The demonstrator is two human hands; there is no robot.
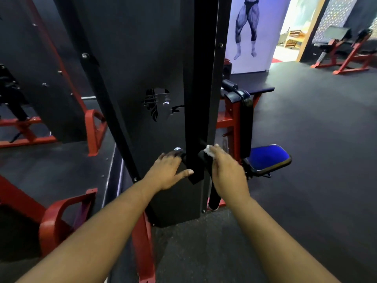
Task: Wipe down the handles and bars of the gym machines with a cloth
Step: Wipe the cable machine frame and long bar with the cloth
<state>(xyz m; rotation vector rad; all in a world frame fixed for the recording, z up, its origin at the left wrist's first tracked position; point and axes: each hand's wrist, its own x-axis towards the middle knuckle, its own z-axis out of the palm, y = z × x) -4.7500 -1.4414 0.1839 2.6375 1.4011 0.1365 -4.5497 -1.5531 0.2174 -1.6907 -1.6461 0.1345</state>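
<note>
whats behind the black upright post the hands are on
To the right, behind the black upright post, stand a red frame, a black pad and a blue seat. The post covers where they join the machine. The right hand holds a white cloth there.

Both arms stretched forward, left grip (170,170) splayed flat, right grip (226,170) curled, pinching something white

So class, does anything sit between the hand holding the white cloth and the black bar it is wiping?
Nothing visible does. The right hand presses the white cloth against the black bar.
</note>
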